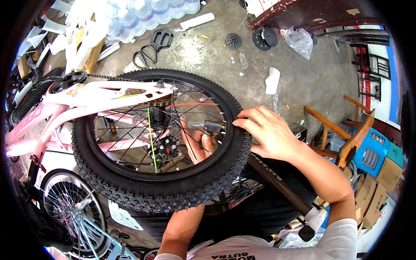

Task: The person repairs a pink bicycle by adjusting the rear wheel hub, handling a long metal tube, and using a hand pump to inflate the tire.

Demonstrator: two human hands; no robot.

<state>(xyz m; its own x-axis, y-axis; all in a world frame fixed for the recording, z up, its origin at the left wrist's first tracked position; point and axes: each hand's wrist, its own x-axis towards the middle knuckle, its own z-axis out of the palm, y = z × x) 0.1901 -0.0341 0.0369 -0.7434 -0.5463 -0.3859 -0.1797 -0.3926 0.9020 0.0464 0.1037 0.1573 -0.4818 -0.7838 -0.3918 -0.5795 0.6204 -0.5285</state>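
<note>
I have my right hand (271,134) spread flat over the knobbly tyre (160,195) at the wheel's right edge, steadying it. My left hand (198,141) reaches through the spokes (125,143), fingers closed on a small dark pump head (213,126) at the rim, just left of the right hand. I judge this the valve-fitting step; next needs a square, firm push
</note>
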